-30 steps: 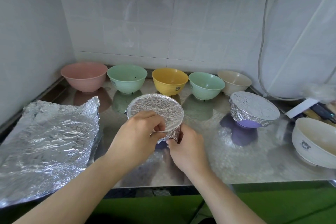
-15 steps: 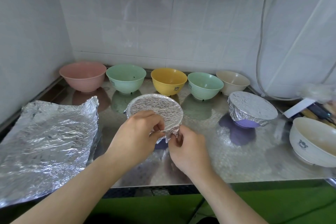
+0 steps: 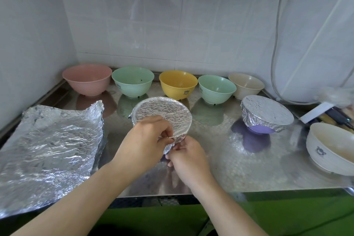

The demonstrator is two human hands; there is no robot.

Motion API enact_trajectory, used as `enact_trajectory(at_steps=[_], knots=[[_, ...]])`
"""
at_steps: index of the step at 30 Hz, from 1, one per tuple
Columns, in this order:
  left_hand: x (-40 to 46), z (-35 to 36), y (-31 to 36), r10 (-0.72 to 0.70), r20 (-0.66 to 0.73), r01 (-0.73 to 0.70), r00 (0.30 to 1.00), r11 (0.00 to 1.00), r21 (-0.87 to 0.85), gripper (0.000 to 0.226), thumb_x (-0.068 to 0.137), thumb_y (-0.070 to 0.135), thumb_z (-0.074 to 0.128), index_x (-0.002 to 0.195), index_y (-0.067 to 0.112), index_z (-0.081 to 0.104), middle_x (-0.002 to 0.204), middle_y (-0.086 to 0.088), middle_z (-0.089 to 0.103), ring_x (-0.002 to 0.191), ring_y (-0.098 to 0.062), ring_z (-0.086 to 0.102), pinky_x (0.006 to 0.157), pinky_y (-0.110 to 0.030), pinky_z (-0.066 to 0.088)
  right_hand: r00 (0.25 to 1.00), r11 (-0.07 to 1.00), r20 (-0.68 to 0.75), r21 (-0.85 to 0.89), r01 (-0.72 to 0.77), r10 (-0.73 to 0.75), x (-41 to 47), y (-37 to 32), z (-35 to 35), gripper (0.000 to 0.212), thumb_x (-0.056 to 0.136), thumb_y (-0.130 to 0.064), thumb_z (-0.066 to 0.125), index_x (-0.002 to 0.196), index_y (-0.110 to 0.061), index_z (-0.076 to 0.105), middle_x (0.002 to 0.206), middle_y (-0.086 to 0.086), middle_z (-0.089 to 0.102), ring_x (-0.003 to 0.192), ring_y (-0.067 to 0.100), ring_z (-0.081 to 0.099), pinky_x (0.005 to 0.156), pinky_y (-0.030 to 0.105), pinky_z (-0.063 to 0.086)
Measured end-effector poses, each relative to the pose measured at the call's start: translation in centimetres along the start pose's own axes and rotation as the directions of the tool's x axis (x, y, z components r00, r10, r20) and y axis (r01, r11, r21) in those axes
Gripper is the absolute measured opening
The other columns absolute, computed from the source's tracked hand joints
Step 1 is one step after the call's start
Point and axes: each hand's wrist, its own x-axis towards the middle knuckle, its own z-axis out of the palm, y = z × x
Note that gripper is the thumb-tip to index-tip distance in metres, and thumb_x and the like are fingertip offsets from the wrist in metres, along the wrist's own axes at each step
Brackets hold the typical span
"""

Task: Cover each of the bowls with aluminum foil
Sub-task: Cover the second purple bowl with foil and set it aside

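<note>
Head view: near the middle of the bench point(image 3: 239, 174), a little toward its front edge, the foil-topped bowl point(image 3: 162, 113) is tilted toward the person. The left hand point(image 3: 145, 143) pinches a fold of foil at the bowl's near rim; the right hand point(image 3: 188, 159) has its fingers curled under that same flap, gripping the foil skirt from below.

The likeliest trouble is a tear. This foil is thin and already crumpled, and two hands pulling against each other at one spot could split it at the rim. With the bowl tipped and only the near side held, it could also slide or roll off its foot. The far side of the wrap is hidden, so it may work loose unseen.

A second covered bowl point(image 3: 267, 114) leans toward the right edge, just beside a white bowl point(image 3: 329, 149). Five bare bowls point(image 3: 178, 84) line the back edge. The spare foil point(image 3: 49, 145) lies at the left edge.
</note>
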Motion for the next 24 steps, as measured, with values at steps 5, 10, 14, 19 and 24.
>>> enact_trajectory(at_steps=[5,10,14,19,24], knots=[[0.1,-0.2,-0.2,-0.008,0.019,0.008,1.0,1.0,0.008,0.026,0.076,0.01,0.087,0.078,0.024,0.065,0.078,0.016,0.055,0.078,0.002,0.051,0.065,-0.013,0.034,0.997,0.999,0.07,-0.011,-0.041,0.042,0.7,0.1,-1.0,0.026,0.064,-0.013,0.05,0.084,-0.012,0.067,0.084,0.013,0.076,0.073,0.026,0.072,0.075,0.049,0.063],[0.1,-0.2,0.0,-0.019,0.016,0.02,1.0,1.0,-0.005,0.027,0.075,0.009,0.088,0.077,0.023,0.065,0.076,0.016,0.056,0.077,0.001,0.052,0.067,-0.011,0.034,0.983,0.986,0.135,0.098,-0.138,0.124,0.9,-0.3,-1.2,0.02,0.076,-0.003,0.052,0.082,0.005,0.069,0.079,0.017,0.073,0.073,0.027,0.068,0.07,0.04,0.057],[0.1,-0.4,0.2,0.0,0.035,0.001,0.999,1.0,-0.022,0.026,0.076,0.01,0.087,0.077,0.023,0.065,0.077,0.015,0.058,0.079,-0.001,0.053,0.067,-0.011,0.035,0.973,0.954,0.075,0.194,-0.229,0.218,2.4,0.6,-1.7,0.048,0.094,-0.003,0.05,0.052,-0.004,0.073,0.074,0.022,0.071,0.072,0.038,0.062,0.063,0.044,0.05],[-0.1,-0.2,0.4,0.007,0.042,-0.005,0.999,0.999,-0.035,0.027,0.075,0.009,0.088,0.076,0.023,0.065,0.076,0.015,0.057,0.077,-0.005,0.053,0.065,-0.013,0.036,0.992,0.977,-0.004,0.171,-0.127,0.129,3.0,1.0,-1.5,0.047,0.097,-0.012,0.049,0.059,0.001,0.073,0.067,0.022,0.071,0.063,0.038,0.061,0.058,0.041,0.05],[-0.2,-0.7,0.1,0.011,0.053,-0.009,0.999,0.999,-0.041,0.026,0.077,0.011,0.088,0.076,0.023,0.065,0.076,0.014,0.058,0.077,-0.005,0.054,0.067,-0.012,0.036,0.988,0.998,0.143,0.002,0.057,-0.057,2.3,0.6,-4.0,0.037,0.104,-0.008,0.053,0.075,-0.003,0.074,0.074,0.01,0.076,0.066,0.035,0.067,0.058,0.04,0.049]])
